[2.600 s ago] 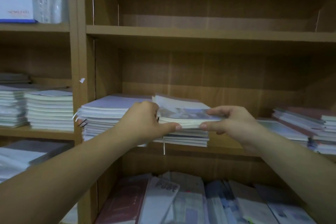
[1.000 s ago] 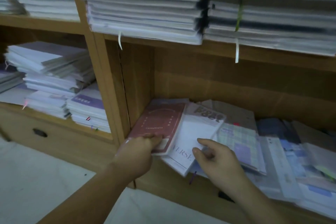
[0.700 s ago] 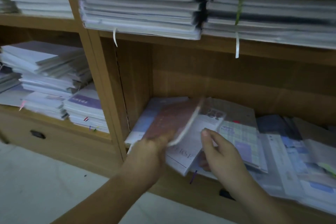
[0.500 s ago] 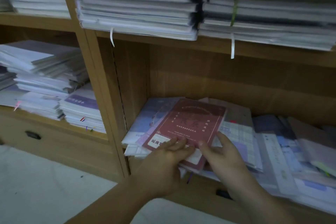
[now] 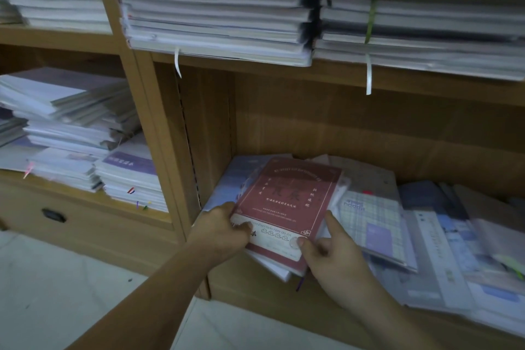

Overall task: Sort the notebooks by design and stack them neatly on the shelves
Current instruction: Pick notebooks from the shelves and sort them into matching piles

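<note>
Gripping red notebook [image 5: 287, 202] with curled fingers [image 5: 241, 227], left hand [image 5: 224, 233], right hand [image 5: 332, 261], atop notebooks [image 5: 369, 216] filling bottom shelf [image 5: 247, 290]

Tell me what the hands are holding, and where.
The red notebook: left hand grips its near left corner, right hand pinches its near right corner.
</note>
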